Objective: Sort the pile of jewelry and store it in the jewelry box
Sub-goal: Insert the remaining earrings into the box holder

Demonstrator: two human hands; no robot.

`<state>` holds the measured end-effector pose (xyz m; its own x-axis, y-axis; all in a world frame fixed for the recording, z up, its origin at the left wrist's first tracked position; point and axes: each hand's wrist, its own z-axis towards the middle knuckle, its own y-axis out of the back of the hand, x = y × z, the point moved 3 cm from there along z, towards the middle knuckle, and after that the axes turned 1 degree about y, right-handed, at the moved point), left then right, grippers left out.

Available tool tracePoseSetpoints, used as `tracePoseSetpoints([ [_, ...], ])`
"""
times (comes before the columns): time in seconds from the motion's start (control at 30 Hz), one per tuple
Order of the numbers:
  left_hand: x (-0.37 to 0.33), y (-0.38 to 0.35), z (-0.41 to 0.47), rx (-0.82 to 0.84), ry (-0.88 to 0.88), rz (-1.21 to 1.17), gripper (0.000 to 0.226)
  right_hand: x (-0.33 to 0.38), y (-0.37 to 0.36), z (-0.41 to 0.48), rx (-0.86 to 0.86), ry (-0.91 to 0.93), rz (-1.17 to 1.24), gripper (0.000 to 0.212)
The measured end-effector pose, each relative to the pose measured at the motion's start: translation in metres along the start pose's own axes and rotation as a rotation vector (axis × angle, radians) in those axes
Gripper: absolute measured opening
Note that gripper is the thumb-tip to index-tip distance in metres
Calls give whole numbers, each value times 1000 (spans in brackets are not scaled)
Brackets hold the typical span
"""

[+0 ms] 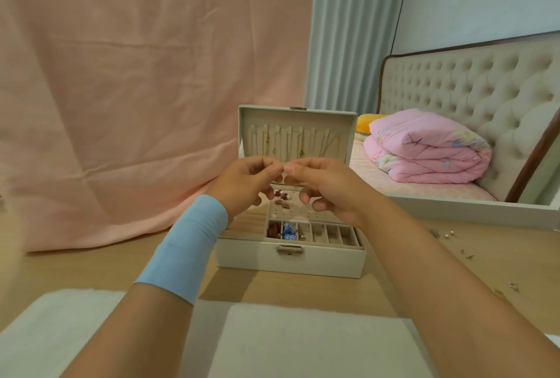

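Observation:
A cream jewelry box [291,262] stands open on the wooden table. Its raised lid [295,135] has thin chains hanging from hooks. Front compartments hold red pieces [273,230] and blue pieces [288,231]; small earrings [281,196] sit on the perforated panel. My left hand [242,184], with a blue wrist band, and my right hand [327,187] meet above the box, fingertips pinched together on something too small to make out. Loose jewelry bits [448,241] lie scattered on the table at right.
A pink cloth [136,90] hangs behind the table on the left. A white pad [303,344] lies at the near edge. At right stand a bed with a folded pink quilt [424,147] and a tufted headboard [472,87].

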<state>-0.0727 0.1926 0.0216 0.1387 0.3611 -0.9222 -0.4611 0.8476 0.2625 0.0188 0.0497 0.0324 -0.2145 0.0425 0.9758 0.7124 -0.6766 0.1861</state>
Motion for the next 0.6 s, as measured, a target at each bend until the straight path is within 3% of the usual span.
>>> tracePoseSetpoints([
  [0.2, 5, 4, 4, -74, 74, -44, 20, 9, -11, 12, -151, 356, -212, 13],
  [0.33, 10, 4, 5, -99, 104, -38, 20, 4, -10, 15, -150, 375, -281, 23],
  [0.6, 22, -2, 10, -131, 118, 37, 18, -12, 6, 22, -245, 332, -479, 9],
])
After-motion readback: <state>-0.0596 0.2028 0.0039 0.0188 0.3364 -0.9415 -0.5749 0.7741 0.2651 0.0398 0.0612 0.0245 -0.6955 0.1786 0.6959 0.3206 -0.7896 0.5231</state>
